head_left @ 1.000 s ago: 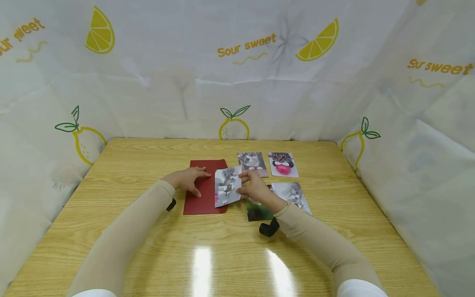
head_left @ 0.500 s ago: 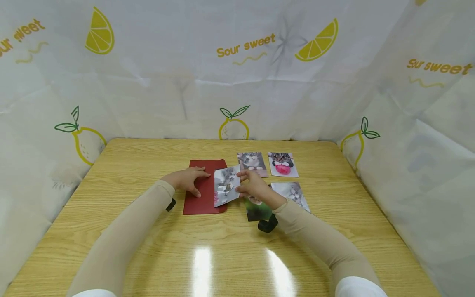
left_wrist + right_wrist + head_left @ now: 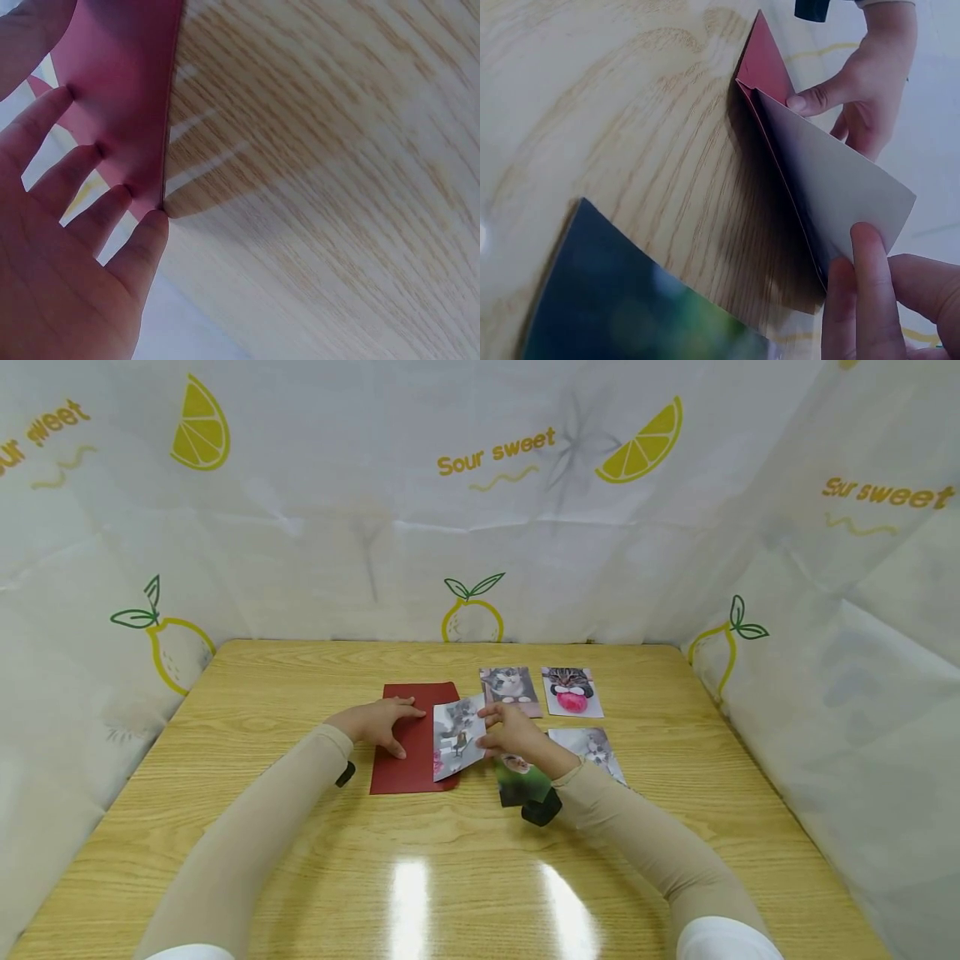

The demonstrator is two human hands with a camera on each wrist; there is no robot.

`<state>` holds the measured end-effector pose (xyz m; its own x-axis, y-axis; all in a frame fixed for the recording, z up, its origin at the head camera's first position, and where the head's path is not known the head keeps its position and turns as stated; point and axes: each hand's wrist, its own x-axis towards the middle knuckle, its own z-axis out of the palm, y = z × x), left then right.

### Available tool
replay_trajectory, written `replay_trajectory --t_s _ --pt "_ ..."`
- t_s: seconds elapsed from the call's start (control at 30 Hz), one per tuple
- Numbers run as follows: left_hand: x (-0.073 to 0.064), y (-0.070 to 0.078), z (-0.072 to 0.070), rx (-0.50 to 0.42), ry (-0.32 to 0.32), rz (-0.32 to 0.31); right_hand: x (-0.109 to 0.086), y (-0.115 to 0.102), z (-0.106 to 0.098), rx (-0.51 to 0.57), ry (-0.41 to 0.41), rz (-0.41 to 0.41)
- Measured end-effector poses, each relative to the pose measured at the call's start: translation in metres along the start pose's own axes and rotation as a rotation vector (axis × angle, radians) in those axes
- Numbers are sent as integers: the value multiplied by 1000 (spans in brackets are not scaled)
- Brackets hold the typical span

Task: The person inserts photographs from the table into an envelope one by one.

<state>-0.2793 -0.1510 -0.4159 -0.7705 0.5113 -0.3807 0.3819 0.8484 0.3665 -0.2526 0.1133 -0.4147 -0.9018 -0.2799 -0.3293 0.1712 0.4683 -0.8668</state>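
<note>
A flat red envelope (image 3: 408, 777) lies on the wooden table, slightly left of the middle. My left hand (image 3: 378, 725) rests on it with spread fingers; in the left wrist view its fingertips press on the red surface (image 3: 120, 90). Between thumb and fingers, my right hand (image 3: 521, 739) pinches the right edge of a photo card (image 3: 456, 727) showing a grey kitten. That card stands tilted, its left part over the envelope's right side. From the right wrist, its plain pale back (image 3: 832, 172) shows, with the far corner close against a fold in the red paper.
Two cat photo cards lie behind my right hand, one grey (image 3: 510, 687) and one with a pink ball (image 3: 570, 693). A green photo card (image 3: 521, 787) and a pale kitten card (image 3: 592, 747) lie partly under my right wrist. A printed white cloth (image 3: 337, 568) surrounds the table.
My right hand and the photo card have shifted very slightly left, and the card's lower corner has dipped a little. The left hand and envelope have stayed in place.
</note>
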Motion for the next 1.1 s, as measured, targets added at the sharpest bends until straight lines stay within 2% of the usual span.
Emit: replay_trajectory --t_s 0.3,0.7,1.1 --pt "-1 1 -1 1 2 -1 5 0 2 -16 -2 -24" --pt "2 -2 1 -2 7 -1 14 2 9 52 17 -37" --pt "3 -2 1 -3 3 5 24 5 20 78 57 -58"
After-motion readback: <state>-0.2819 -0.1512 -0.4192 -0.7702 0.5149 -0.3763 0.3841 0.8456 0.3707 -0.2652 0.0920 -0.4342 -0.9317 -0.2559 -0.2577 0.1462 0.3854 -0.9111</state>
